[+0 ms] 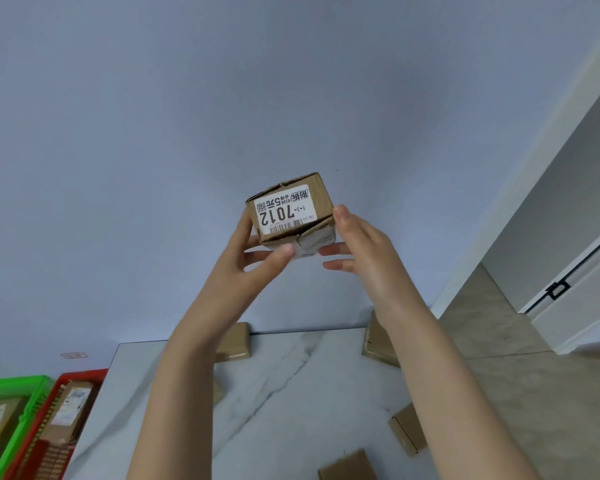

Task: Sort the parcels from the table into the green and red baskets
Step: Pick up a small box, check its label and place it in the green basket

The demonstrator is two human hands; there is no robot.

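Two hands hold one parcel [291,211] up above the table's [291,393] far edge. Your left hand [253,258] pinches its lower corner between thumb and fingers. Your right hand [364,251] steadies the other side, thumb flat against it, fingers straight and spread beneath. Left of the table stand the red basket [84,374] and green basket [14,381].

Bare forearms [184,368]; left grip [253,258] and right grip [364,251] bare, slim-fingered, short-nailed
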